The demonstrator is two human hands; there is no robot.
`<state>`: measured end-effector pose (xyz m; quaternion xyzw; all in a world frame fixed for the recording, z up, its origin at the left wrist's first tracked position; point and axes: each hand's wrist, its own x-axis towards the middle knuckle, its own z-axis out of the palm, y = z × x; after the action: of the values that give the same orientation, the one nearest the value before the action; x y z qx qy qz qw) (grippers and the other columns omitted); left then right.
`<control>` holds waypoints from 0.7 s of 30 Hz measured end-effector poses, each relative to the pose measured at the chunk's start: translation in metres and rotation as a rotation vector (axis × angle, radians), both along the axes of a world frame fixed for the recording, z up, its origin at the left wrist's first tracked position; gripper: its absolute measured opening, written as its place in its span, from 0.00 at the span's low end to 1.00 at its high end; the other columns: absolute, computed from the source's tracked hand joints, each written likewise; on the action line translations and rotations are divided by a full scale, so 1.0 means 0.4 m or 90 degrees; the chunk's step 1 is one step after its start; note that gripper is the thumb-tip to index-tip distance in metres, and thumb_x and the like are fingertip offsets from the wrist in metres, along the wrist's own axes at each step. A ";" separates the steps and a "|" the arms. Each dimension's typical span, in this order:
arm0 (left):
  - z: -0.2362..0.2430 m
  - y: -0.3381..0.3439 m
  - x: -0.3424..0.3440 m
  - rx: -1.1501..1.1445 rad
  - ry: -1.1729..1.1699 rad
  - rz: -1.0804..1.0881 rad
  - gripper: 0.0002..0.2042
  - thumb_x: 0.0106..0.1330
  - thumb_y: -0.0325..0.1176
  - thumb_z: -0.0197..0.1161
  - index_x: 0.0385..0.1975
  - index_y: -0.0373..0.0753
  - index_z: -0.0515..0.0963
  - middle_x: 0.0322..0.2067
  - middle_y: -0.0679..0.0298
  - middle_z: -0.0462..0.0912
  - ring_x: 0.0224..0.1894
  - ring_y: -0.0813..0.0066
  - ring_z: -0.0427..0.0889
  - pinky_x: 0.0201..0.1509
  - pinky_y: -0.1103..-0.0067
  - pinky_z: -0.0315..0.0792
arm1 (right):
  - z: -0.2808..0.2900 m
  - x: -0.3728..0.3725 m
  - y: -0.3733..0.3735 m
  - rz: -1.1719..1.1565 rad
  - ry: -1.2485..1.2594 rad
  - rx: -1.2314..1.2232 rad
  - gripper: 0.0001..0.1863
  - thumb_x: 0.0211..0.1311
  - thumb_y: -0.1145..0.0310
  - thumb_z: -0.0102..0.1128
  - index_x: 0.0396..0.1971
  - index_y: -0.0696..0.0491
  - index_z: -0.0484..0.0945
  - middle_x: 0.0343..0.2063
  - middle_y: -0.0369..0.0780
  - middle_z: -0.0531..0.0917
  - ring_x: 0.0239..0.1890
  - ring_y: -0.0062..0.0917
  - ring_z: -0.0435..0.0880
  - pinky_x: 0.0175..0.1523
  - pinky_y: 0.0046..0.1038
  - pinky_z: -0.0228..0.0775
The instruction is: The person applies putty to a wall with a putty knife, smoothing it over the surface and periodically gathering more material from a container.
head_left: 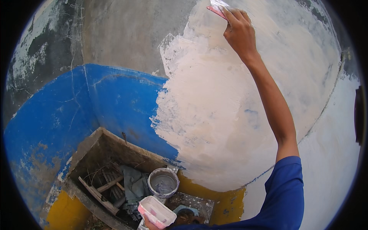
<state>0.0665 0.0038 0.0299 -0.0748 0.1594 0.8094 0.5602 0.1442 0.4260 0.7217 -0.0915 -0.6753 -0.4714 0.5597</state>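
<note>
My right hand [241,35] is raised high against the wall, its fingers closed around a pink putty spreader [216,11] with white filler on it. The spreader is at the border of the whitened wall area [214,103] and the bare grey plaster [134,34]. Low in the picture, my left hand [150,225] grips a rectangular pink tub [157,212]. White residue coats the inside of the tub. Only a few fingers of that hand show beside the tub.
A concrete trough [126,147] below holds sticks [109,184] and a dark cloth [134,186]. A bucket of grey-white paste [164,183] stands at its right end, beside a splattered slab [195,201]. Blue [122,96] and yellow [226,207] paint covers other wall parts.
</note>
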 end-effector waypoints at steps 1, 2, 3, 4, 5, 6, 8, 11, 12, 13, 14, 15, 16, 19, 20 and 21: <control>0.010 -0.002 0.004 0.010 0.011 0.008 0.40 0.64 0.68 0.49 0.71 0.50 0.55 0.68 0.58 0.62 0.66 0.46 0.63 0.65 0.46 0.64 | 0.038 -0.001 0.012 -0.043 0.007 0.019 0.23 0.49 0.81 0.55 0.48 0.54 0.80 0.43 0.39 0.82 0.50 0.36 0.78 0.52 0.38 0.74; 0.019 -0.003 0.008 0.021 0.023 0.015 0.40 0.64 0.68 0.49 0.71 0.50 0.55 0.67 0.58 0.63 0.66 0.46 0.63 0.65 0.46 0.64 | 0.043 -0.003 0.023 -0.061 -0.008 -0.032 0.22 0.48 0.81 0.56 0.47 0.54 0.80 0.43 0.39 0.82 0.51 0.36 0.78 0.53 0.38 0.74; 0.033 -0.005 0.012 0.019 0.022 0.017 0.40 0.64 0.68 0.49 0.71 0.50 0.55 0.67 0.58 0.63 0.66 0.46 0.63 0.65 0.46 0.64 | 0.037 -0.011 0.035 -0.078 -0.023 -0.084 0.22 0.48 0.81 0.56 0.47 0.55 0.80 0.44 0.39 0.82 0.51 0.36 0.78 0.53 0.38 0.74; 0.045 -0.005 0.017 0.013 0.039 0.029 0.40 0.64 0.68 0.49 0.70 0.50 0.56 0.67 0.58 0.63 0.66 0.47 0.64 0.64 0.47 0.64 | 0.007 -0.019 0.044 -0.078 -0.049 -0.056 0.22 0.47 0.81 0.56 0.46 0.55 0.80 0.44 0.40 0.82 0.51 0.36 0.78 0.53 0.38 0.74; 0.050 -0.007 0.020 0.008 0.056 0.040 0.39 0.64 0.68 0.49 0.70 0.51 0.56 0.66 0.59 0.64 0.66 0.48 0.64 0.64 0.47 0.65 | -0.042 -0.027 0.052 -0.080 -0.075 -0.028 0.22 0.46 0.81 0.57 0.45 0.56 0.80 0.44 0.40 0.82 0.52 0.36 0.77 0.53 0.37 0.74; 0.034 -0.013 0.016 0.007 0.054 0.043 0.39 0.64 0.68 0.49 0.70 0.51 0.56 0.66 0.59 0.64 0.66 0.48 0.64 0.64 0.47 0.65 | -0.103 -0.039 0.047 -0.091 -0.102 -0.053 0.23 0.46 0.82 0.57 0.47 0.56 0.79 0.46 0.40 0.81 0.53 0.36 0.77 0.54 0.37 0.74; -0.009 -0.026 0.004 0.019 0.042 -0.007 0.38 0.65 0.67 0.49 0.69 0.51 0.58 0.65 0.60 0.66 0.64 0.50 0.66 0.63 0.48 0.66 | -0.232 -0.052 0.032 -0.093 -0.156 -0.119 0.24 0.46 0.82 0.56 0.48 0.58 0.79 0.47 0.41 0.80 0.53 0.37 0.77 0.56 0.36 0.73; 0.071 -0.022 0.011 -0.055 0.024 -0.001 0.37 0.65 0.67 0.49 0.68 0.50 0.60 0.64 0.61 0.67 0.63 0.51 0.67 0.62 0.49 0.68 | -0.366 -0.059 0.011 -0.046 -0.218 -0.203 0.22 0.46 0.84 0.56 0.46 0.59 0.78 0.46 0.42 0.80 0.54 0.37 0.77 0.57 0.38 0.73; 0.096 -0.021 0.010 -0.053 0.023 -0.001 0.37 0.65 0.67 0.49 0.68 0.50 0.60 0.64 0.61 0.67 0.63 0.51 0.67 0.62 0.49 0.68 | -0.370 -0.060 0.000 -0.037 -0.212 -0.215 0.23 0.47 0.84 0.55 0.48 0.59 0.78 0.48 0.42 0.79 0.55 0.38 0.76 0.57 0.39 0.72; 0.118 -0.021 0.010 -0.069 0.017 0.017 0.36 0.66 0.66 0.49 0.68 0.50 0.60 0.64 0.61 0.68 0.63 0.51 0.68 0.61 0.49 0.68 | -0.369 -0.063 -0.006 -0.029 -0.207 -0.229 0.24 0.47 0.84 0.55 0.49 0.59 0.77 0.50 0.42 0.79 0.55 0.38 0.76 0.58 0.40 0.72; 0.128 -0.022 0.009 -0.086 0.011 0.035 0.36 0.66 0.66 0.49 0.68 0.50 0.61 0.63 0.61 0.68 0.63 0.51 0.68 0.61 0.49 0.68 | -0.353 -0.069 -0.008 -0.028 -0.209 -0.228 0.24 0.47 0.84 0.55 0.49 0.59 0.77 0.50 0.42 0.79 0.55 0.38 0.76 0.58 0.40 0.72; 0.110 -0.024 0.007 -0.085 0.013 0.033 0.36 0.66 0.66 0.49 0.68 0.50 0.61 0.63 0.61 0.68 0.63 0.51 0.68 0.61 0.49 0.68 | -0.326 -0.063 -0.005 -0.050 -0.169 -0.169 0.26 0.48 0.84 0.55 0.52 0.58 0.76 0.52 0.42 0.78 0.56 0.38 0.76 0.58 0.41 0.70; 0.092 -0.031 0.004 -0.078 0.020 0.030 0.36 0.66 0.66 0.49 0.68 0.50 0.60 0.63 0.61 0.68 0.63 0.51 0.68 0.61 0.49 0.68 | -0.305 -0.055 0.002 -0.072 -0.129 -0.110 0.28 0.49 0.84 0.54 0.55 0.57 0.75 0.55 0.42 0.77 0.57 0.38 0.75 0.59 0.43 0.68; 0.052 -0.028 -0.006 -0.051 0.033 0.018 0.37 0.65 0.66 0.50 0.68 0.50 0.60 0.64 0.60 0.67 0.63 0.50 0.67 0.62 0.48 0.67 | -0.341 -0.013 0.103 -0.156 -0.122 -0.134 0.31 0.50 0.84 0.54 0.59 0.56 0.72 0.59 0.41 0.74 0.60 0.38 0.74 0.61 0.45 0.65; 0.046 -0.026 -0.009 -0.048 0.040 0.012 0.37 0.65 0.67 0.50 0.69 0.50 0.59 0.64 0.60 0.66 0.64 0.49 0.67 0.62 0.48 0.67 | -0.385 0.002 0.129 -0.151 -0.152 -0.131 0.31 0.51 0.83 0.54 0.60 0.56 0.72 0.59 0.41 0.75 0.61 0.38 0.72 0.63 0.46 0.64; 0.039 -0.033 -0.009 -0.048 0.037 0.018 0.37 0.65 0.67 0.50 0.69 0.50 0.59 0.65 0.59 0.66 0.64 0.49 0.66 0.62 0.47 0.67 | -0.422 -0.006 0.106 -0.122 -0.183 -0.178 0.31 0.49 0.84 0.54 0.59 0.55 0.73 0.58 0.41 0.75 0.62 0.38 0.71 0.63 0.47 0.63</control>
<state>0.0629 -0.0093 0.0455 -0.0744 0.2051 0.8124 0.5407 0.1417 0.4686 0.5531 -0.1639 -0.7952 -0.4322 0.3924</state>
